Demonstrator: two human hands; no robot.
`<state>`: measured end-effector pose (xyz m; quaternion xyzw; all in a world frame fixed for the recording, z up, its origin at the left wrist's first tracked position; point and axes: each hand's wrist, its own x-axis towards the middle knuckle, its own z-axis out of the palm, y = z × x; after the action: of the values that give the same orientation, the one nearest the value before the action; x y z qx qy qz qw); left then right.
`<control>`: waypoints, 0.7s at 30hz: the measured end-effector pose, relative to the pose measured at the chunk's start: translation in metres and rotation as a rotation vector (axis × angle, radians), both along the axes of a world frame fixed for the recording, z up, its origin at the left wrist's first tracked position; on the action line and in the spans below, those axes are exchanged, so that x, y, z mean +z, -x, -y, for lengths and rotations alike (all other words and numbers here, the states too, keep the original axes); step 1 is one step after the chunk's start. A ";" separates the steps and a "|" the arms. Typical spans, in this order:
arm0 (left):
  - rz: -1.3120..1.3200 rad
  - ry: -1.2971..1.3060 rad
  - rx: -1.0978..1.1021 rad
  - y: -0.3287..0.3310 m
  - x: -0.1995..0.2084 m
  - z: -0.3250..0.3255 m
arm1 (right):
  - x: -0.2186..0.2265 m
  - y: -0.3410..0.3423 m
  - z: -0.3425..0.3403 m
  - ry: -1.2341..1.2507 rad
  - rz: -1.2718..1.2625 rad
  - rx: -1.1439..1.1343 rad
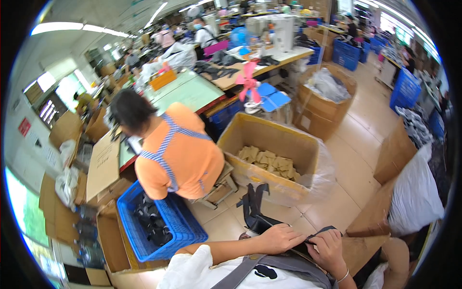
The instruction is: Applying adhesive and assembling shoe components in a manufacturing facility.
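Note:
At the lower middle, my left hand [280,238] is closed on a black fabric piece with straps [256,216]. Its loose strap ends stick up beyond my left forearm, toward the large carton. Close by on the right, my right hand [328,246] pinches a dark edge that seems part of the same piece, with the fingers bent and a thin band on the wrist. The two hands are nearly touching over my lap. My fingers and arm hide much of the piece, so its exact kind cannot be made out.
A co-worker in orange [180,149] sits ahead on the left, beside a blue crate [190,231] of black pieces. Straight ahead stands a yellow-edged carton [269,185] with tan pieces. White sacks [416,192] lean at right; another person's bare arm [397,260] shows lower right.

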<state>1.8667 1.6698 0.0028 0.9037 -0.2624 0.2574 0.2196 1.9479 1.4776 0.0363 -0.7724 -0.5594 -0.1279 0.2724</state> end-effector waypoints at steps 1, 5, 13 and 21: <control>0.033 0.013 -0.025 -0.009 0.001 0.008 | 0.003 -0.006 0.008 -0.001 -0.025 0.018; -0.023 0.002 -0.045 -0.042 0.007 0.042 | -0.001 -0.035 0.048 0.005 -0.076 0.029; -0.081 -0.028 -0.263 -0.111 0.010 0.121 | -0.003 -0.058 0.141 -0.026 -0.071 -0.192; -0.148 0.057 -0.441 -0.195 0.011 0.179 | 0.008 -0.108 0.199 0.093 -0.184 -0.316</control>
<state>2.0615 1.4907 0.0139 0.8344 -0.4293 0.1434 0.3146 2.0559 1.2787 0.0440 -0.8708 -0.4092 -0.0721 0.2629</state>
